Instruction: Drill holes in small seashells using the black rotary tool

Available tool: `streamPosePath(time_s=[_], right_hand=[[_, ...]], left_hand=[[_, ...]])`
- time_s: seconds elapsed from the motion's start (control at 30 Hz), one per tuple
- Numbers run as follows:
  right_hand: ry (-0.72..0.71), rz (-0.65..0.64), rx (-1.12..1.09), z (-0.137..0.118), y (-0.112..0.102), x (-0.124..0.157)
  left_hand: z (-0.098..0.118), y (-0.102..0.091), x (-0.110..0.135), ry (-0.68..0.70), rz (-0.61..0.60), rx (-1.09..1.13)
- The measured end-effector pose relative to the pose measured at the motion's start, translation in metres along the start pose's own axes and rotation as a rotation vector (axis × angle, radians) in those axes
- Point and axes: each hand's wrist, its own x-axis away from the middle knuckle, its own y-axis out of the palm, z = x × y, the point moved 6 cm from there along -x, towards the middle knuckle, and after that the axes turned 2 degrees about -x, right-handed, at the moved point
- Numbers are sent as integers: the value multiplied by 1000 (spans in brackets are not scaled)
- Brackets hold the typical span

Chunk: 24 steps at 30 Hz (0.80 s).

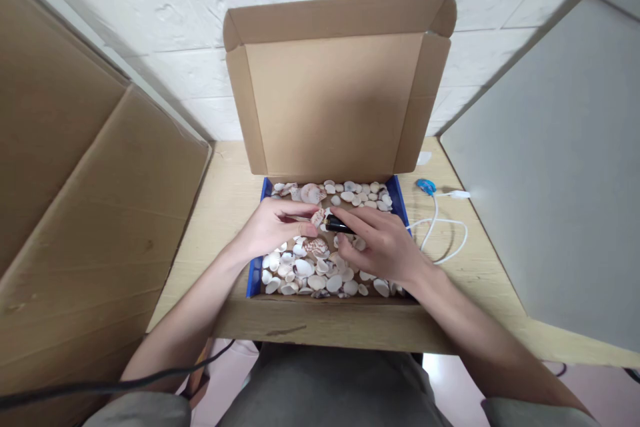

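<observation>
A shallow cardboard box (253,273) with blue sides lies on the wooden desk, its lid (335,100) standing open at the back. Several white and brown seashells (310,277) fill it. My left hand (275,227) is closed in a pinch on one small shell (318,217) above the box's middle. My right hand (383,243) is wrapped round a black pen-like tool (340,225), and the tool's tip meets that shell.
A white cable (443,230) with a blue end (426,185) lies on the desk (225,193) to the right of the box. Brown cardboard panels (85,213) wall the left side, a grey panel (555,173) the right. A white brick wall stands behind.
</observation>
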Motion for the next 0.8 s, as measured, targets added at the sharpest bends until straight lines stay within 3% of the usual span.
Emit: streamPosePath(time_s=[0.8], right_hand=[[-24, 20, 56, 0, -2, 0]], left_hand=[[0, 0, 0, -9, -10, 10]])
